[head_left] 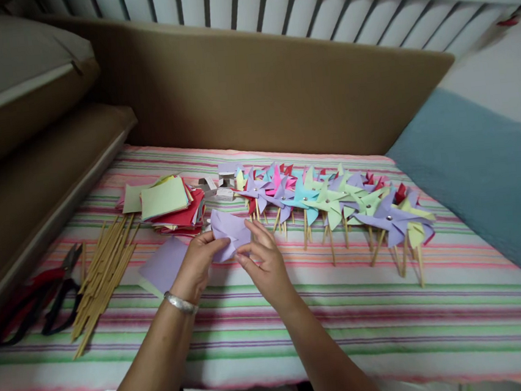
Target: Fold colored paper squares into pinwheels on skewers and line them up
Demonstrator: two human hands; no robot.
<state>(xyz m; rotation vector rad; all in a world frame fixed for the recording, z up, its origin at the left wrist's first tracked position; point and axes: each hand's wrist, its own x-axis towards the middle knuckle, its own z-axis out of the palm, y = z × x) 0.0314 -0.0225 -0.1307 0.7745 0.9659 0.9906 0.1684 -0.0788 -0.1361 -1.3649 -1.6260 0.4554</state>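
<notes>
1. Left hand (pixel 196 264) & right hand (pixel 263 263) both pinch the purple paper (pixel 227 230), held just above the striped cloth (pixel 345 310), near the paper stack (pixel 169 205).
2. Keep grip at edges; fold corners to centre w/o creasing, I'd say.
3. Sticks (pixel 102 275) lie left of that stack.

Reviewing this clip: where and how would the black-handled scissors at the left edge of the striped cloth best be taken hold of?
Probably by the handle loops. The scissors lie flat on the striped cloth, loops toward the near edge and blades pointing away toward the brown cushion. The wooden sticks lie along their right, so coming from above at the near end suits best.
</notes>
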